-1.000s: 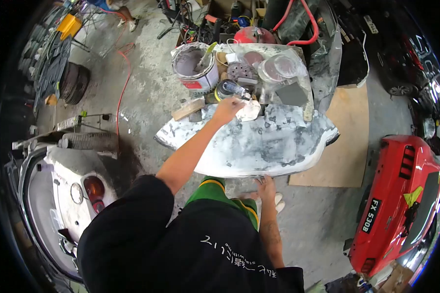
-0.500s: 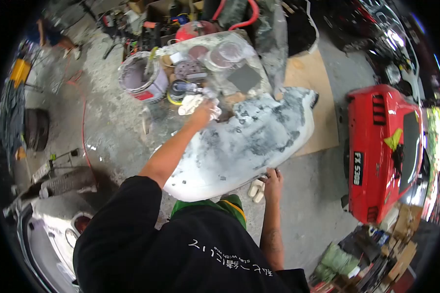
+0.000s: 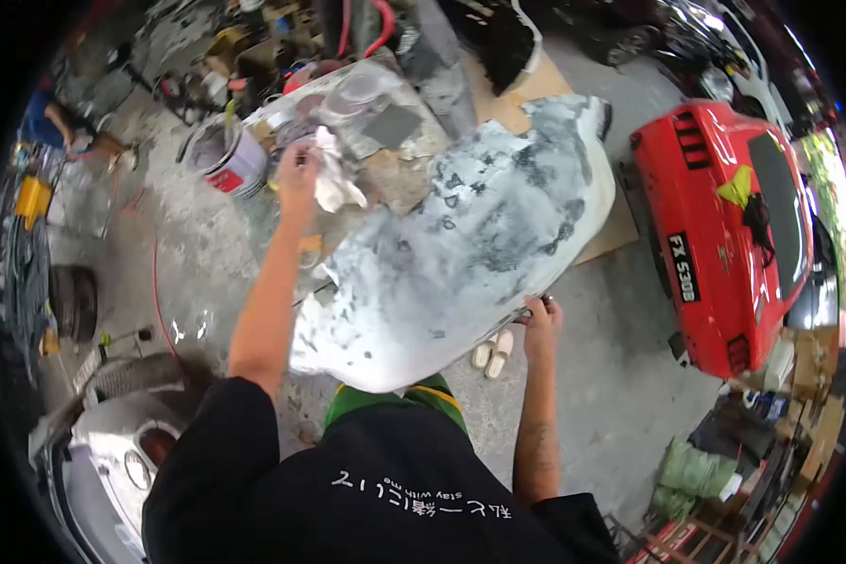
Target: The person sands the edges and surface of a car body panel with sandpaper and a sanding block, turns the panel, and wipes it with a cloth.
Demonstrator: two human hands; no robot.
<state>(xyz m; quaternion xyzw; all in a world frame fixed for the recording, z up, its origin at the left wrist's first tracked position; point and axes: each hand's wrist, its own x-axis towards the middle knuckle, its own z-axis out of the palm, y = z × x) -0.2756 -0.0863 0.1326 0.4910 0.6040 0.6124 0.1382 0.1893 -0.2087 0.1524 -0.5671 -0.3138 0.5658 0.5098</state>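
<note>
A white cloth [image 3: 334, 174] hangs crumpled from my left hand [image 3: 297, 174], whose fingers are closed on it. This hand is raised beside the cluttered work stand, clear of the panel below. In front of me lies a large curved car body panel [image 3: 479, 240], white with patchy grey areas and a ragged far edge. My right hand [image 3: 541, 318] grips the panel's near right edge, with the fingers partly hidden by the rim. Under the panel's left end a small yellow item [image 3: 310, 246] shows in part.
A paint-smeared bucket [image 3: 240, 162] stands left of the work stand, which bears a dark grey square sheet [image 3: 392, 126]. At right is a red car [image 3: 714, 235]. Pale slippers [image 3: 493, 354] lie on the floor. A red hose [image 3: 157, 282] runs at left, near another person [image 3: 56, 122].
My left hand has moved up and left with the cloth, away from the panel's far edge. My right hand keeps its grip. The panel appears turned, and the view has shifted.
</note>
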